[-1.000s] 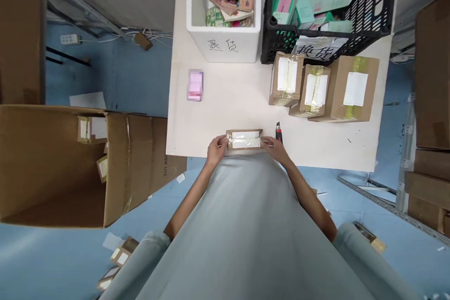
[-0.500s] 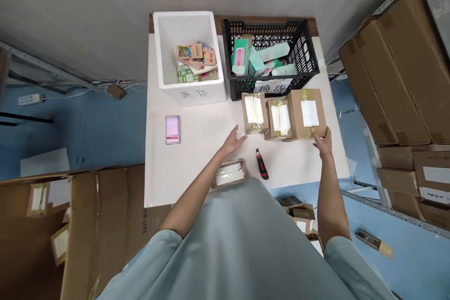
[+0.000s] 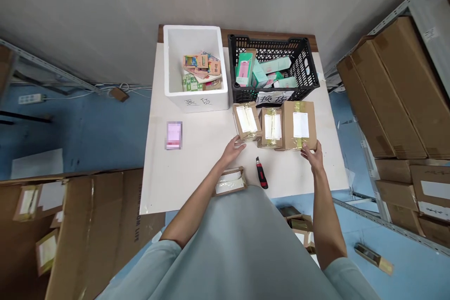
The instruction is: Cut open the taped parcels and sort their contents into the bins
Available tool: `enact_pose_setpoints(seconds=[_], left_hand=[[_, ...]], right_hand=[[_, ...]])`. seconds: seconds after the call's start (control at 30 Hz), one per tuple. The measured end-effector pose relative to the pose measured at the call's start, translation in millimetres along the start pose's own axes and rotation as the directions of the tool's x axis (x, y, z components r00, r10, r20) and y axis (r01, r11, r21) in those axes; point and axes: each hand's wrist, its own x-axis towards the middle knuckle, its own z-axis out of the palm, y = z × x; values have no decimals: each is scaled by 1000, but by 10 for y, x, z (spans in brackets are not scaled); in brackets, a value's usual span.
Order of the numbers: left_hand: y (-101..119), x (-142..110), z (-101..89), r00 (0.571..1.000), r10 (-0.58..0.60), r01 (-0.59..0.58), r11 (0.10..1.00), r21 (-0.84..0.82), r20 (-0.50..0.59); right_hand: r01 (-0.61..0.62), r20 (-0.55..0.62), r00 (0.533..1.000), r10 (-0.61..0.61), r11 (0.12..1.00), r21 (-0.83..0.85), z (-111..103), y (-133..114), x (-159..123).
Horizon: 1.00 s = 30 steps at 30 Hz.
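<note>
Three taped cardboard boxes with white labels stand side by side on the white table: a small left box (image 3: 246, 122), a small middle box (image 3: 272, 127) and a larger right box (image 3: 299, 125). My right hand (image 3: 312, 155) grips the near right corner of the larger box. My left hand (image 3: 232, 152) is open, its fingertips at the near left corner of the left box, which sits slightly turned. Between my hands lies a black and red utility knife (image 3: 261, 173). Close to my body is a narrow cardboard box with a white label (image 3: 230, 182).
At the back of the table (image 3: 197, 159) stand a white foam box (image 3: 197, 103) with packets and a black plastic crate (image 3: 242, 94) with green cartons. A blurred pink item (image 3: 174, 135) lies at left. Large cartons (image 3: 397, 89) flank the right; an open carton (image 3: 101, 225) is at lower left.
The three boxes have slid left along the crate's front, and the left one has turned slightly. My right hand moved left with the larger box; my left hand now reaches the left box.
</note>
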Motion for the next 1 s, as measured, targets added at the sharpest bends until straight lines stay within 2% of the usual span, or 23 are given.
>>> enact_pose_setpoints(seconds=[0.1, 0.17, 0.27, 0.3, 0.4, 0.5, 0.57, 0.63, 0.7, 0.83, 0.9, 1.0], left_hand=[[-22, -38, -72, 1000, 5, -5, 1000, 0, -17], [-99, -132, -131, 999, 3, -2, 1000, 20, -37], [-347, -420, -288, 990, 41, -30, 996, 81, -139], [-457, -552, -356, 979, 62, -42, 994, 104, -195], [-807, -999, -552, 927, 91, -42, 989, 141, -363], [-1097, -1416, -647, 899, 15, 21, 997, 78, -439], [-1230, -1627, -636, 898, -53, 62, 998, 6, -438], [-1315, -1776, -585, 903, -84, 71, 996, -46, -421], [-1362, -1869, -521, 912, -65, 44, 997, -62, -405], [-1388, -1930, -444, 919, 17, -28, 999, -21, -394], [-1388, -1917, -445, 918, 34, -32, 999, 10, -396], [-1386, -1871, -476, 923, 31, -17, 999, 39, -383]], right_hand=[[-8, -8, 1000, 9, 999, 40, 90, 142, -115], [-74, -9, 997, 75, 997, 21, 234, 307, -260], [-192, 43, 978, 205, 960, -205, 618, 602, -590], [-172, 101, 972, 213, 933, -317, 770, 694, -713], [0, 227, 959, 171, 799, -602, 1173, 889, -1030], [170, 308, 945, 106, 644, -745, 1400, 940, -1172], [266, 380, 921, 86, 572, -776, 1461, 909, -1179], [353, 456, 887, 67, 538, -765, 1486, 837, -1159], [423, 522, 852, 34, 543, -726, 1504, 733, -1148], [512, 617, 785, -50, 613, -602, 1558, 449, -1221], [576, 679, 726, -109, 637, -513, 1595, 280, -1310], [685, 792, 595, -141, 604, -407, 1669, 10, -1496]])
